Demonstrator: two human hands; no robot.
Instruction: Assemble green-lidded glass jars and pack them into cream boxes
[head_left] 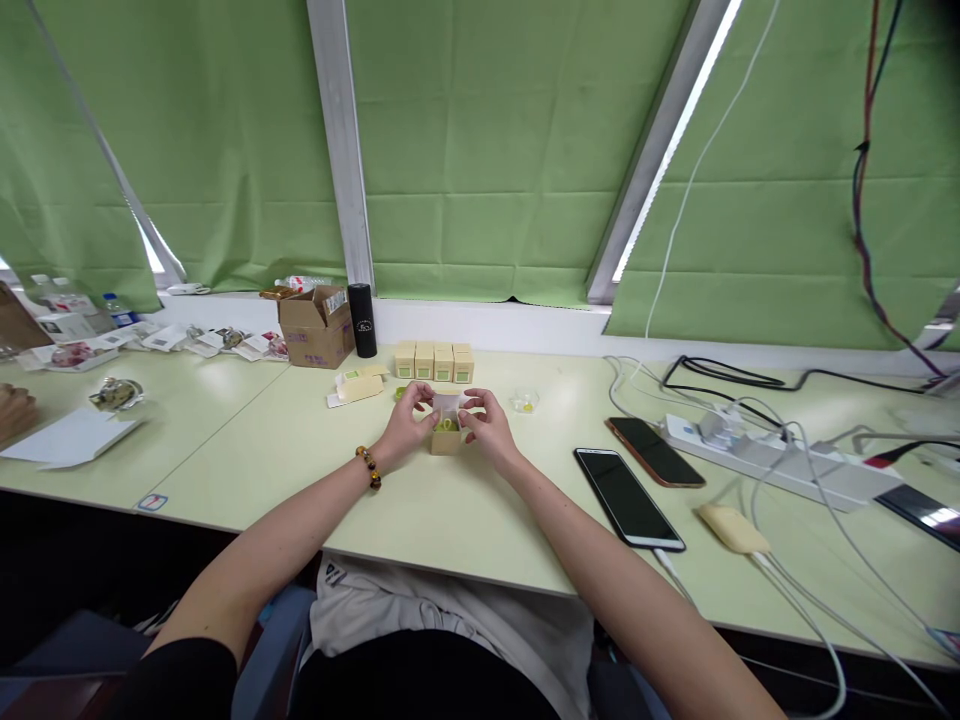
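— Where is the small, open tan cardboard box (445, 443)?

— On the pale yellow-green counter (277, 470), upright between both hands, its pale flap raised behind the opening and yellow-green contents (445, 425) showing inside

— How is it held?

— The left hand (411, 424) grips its upper left edge with bent fingers and thumb; the right hand (485, 425) does likewise opposite. Holding both sides probably steadies so light a box and leaves its mouth in view. Whether the fingertips pinch side flaps, I can't tell

— And around it?

— Beyond the box, four tan cardboard boxes with green labels (433, 363) sit side by side, perhaps to leave working room. An opened tan-and-white carton (358, 387) lies beyond it to the left, a clear plastic container (525, 403) to its right. Farther right is a white-edged, dark-screened phone (628, 498), plausibly placed there because its white cable (673, 574) is plugged in
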